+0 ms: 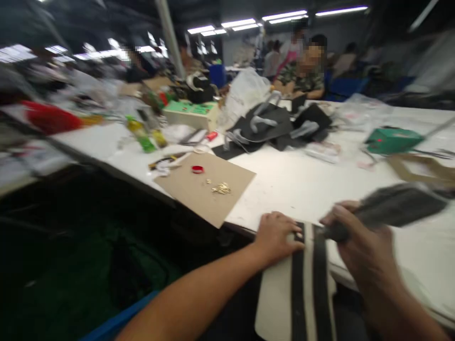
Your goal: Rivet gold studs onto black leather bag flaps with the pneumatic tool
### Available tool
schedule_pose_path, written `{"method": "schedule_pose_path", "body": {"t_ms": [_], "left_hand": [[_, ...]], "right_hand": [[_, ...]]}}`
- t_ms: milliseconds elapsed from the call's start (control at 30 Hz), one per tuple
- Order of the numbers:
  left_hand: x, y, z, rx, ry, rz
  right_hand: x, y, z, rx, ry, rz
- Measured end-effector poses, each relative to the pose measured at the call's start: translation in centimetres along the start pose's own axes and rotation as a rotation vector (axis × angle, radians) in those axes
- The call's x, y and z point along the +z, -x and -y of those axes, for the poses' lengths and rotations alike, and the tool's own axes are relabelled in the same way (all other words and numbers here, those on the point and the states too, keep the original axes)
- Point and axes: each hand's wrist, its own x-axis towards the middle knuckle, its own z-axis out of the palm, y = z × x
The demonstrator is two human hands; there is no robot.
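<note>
A white panel with black stripes point(275, 298) lies at the front edge of the table, its near part reaching past the edge. My left hand point(277, 237) is on its far left part, thumb and fingers pressing the panel between them. Just to the right, my right hand point(359, 237) is closed around a long dark grey object point(401, 203). Motion blurs that object, and its kind is unclear. Its dark rounded end sits close to the panel's far right corner; whether they touch, I cannot tell.
Brown cardboard point(192, 196) holds a red ring-shaped item point(197, 169) and small gold-coloured pieces point(222, 188). Behind are black pieces with grey straps point(266, 123), a green bottle point(142, 135), a green box point(394, 139) and a cardboard frame point(423, 170). A person point(305, 71) sits across the table.
</note>
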Motion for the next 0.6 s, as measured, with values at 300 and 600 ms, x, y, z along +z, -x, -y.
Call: {"method": "schedule_pose_path", "body": {"t_ms": [300, 600], "left_hand": [[0.1, -1.4, 0.3, 0.014, 0.038, -0.015], [0.0, -1.7, 0.4, 0.026, 0.056, -0.016]], "right_hand": [[-0.9, -2.0, -2.7, 0.107, -0.434, -0.088], [-0.2, -2.0, -5.2, 0.066, -0.413, -0.098]]}}
